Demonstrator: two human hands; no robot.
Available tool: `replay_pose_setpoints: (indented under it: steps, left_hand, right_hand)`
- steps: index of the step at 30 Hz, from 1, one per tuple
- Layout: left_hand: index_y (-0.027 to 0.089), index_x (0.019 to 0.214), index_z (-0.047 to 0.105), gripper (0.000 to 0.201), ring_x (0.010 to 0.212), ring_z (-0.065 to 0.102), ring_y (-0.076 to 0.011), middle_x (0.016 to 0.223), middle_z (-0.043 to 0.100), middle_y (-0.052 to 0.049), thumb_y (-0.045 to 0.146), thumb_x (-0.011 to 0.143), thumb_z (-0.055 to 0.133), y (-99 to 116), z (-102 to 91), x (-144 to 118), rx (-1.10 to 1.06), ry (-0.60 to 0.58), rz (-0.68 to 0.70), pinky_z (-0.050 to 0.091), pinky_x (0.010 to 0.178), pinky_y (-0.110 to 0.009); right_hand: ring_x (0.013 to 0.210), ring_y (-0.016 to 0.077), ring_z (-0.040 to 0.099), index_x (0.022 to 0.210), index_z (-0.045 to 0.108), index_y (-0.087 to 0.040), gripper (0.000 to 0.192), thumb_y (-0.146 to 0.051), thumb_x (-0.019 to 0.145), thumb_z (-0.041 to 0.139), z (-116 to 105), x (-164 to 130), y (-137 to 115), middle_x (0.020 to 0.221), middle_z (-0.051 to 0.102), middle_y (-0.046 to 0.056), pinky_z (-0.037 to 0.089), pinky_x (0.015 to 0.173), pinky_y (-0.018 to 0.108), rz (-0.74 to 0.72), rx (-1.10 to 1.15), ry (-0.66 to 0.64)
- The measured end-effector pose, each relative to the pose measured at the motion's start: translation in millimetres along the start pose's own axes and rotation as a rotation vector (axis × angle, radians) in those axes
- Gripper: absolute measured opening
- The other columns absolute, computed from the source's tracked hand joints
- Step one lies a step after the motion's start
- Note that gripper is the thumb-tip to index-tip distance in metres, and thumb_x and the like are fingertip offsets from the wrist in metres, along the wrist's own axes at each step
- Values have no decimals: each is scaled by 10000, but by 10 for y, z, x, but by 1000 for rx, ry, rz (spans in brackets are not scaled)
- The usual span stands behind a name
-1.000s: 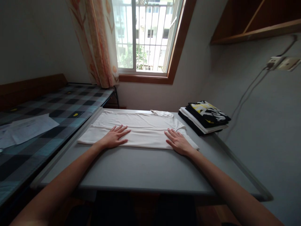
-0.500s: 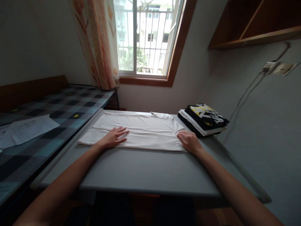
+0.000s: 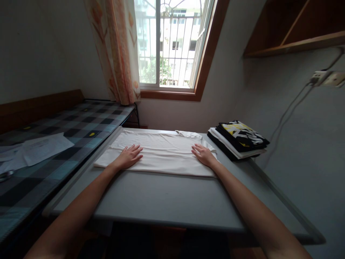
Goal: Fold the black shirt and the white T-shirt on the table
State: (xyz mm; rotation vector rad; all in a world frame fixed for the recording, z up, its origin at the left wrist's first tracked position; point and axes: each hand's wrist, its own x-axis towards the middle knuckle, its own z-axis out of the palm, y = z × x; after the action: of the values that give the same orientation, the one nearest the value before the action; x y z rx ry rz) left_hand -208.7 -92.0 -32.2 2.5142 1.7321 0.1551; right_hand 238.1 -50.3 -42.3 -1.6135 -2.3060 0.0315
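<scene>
A white T-shirt (image 3: 164, 158) lies on the grey table (image 3: 167, 198), its near side folded over into a long strip. On the left part of the shirt my left hand (image 3: 129, 157) rests flat, fingers spread. My right hand (image 3: 202, 154) lies palm down on its right part, beside the collar, with the fingers stretched out. Both hands press on the cloth without gripping it. Part of the collar area is hidden behind my right hand and wrist.
Folded clothes (image 3: 238, 138) in black, white and yellow are stacked at the table's back right. A bed with a checked mattress (image 3: 67, 144) runs along the left, with papers (image 3: 45, 147) on it. A wooden shelf (image 3: 293, 46) juts from the right wall above a plugged-in cable (image 3: 291, 104).
My right hand has slid left from the shirt's right edge by the collar onto the cloth, its fingers now flatter. My left hand stays on the left part. The view has shifted slightly.
</scene>
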Motion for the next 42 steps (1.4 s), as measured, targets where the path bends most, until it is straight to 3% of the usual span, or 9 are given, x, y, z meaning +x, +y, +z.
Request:
replay_pose_setpoints:
  steps: [10,23,27,32,36,42]
  left_hand:
    - [247,1506,381,656,1480,222,-318,1592,282,-105,578,941,340,19,-68,-23,-25,-61,-10,177,1164,-572]
    - [277,1486,413,675,1470,257,-303,1593,290,-94,634,913,409,-73,-104,-111,-121,-57,48,202,1179,-516]
    - [262,1472,441,682,1460,286,-295,1581,326,-89,651,915,387,-118,-63,-87,-126,-26,63,224,1182,-479]
    - [230,1419,518,651,1424,358,-275,1528,427,-91,632,940,335,-89,-57,-66,-109,41,81,262,1177,-437]
    - [222,1411,527,627,1406,378,-294,1519,438,-101,606,941,370,-43,-63,-66,-87,67,69,277,1165,-463]
    - [251,1404,529,581,1401,382,-295,1510,450,-92,584,951,382,-61,-57,-59,-74,72,78,284,1152,-492]
  right_hand:
    - [1396,276,412,1368,584,-187,497,-430,963,429,-29,-137,-10,1489,471,125,350,1134,444,-6,-32,-37]
    - [1395,278,408,1379,568,-184,506,-435,969,410,-60,-289,-67,1499,460,126,363,1116,432,-5,-56,-47]
    - [1320,300,488,1302,627,-211,469,-470,961,436,-157,-278,-145,1437,535,123,370,1083,469,3,-94,-25]
    - [1119,273,616,1097,718,-199,400,-410,988,396,-299,63,-135,1206,691,114,414,990,409,84,-145,37]
    - [1157,273,590,1196,688,-201,392,-391,978,422,-305,464,3,1263,658,133,394,998,386,167,-176,2]
    - [1290,328,483,1413,530,-259,523,-491,969,380,-178,888,212,1429,527,134,389,1026,487,318,-209,-127]
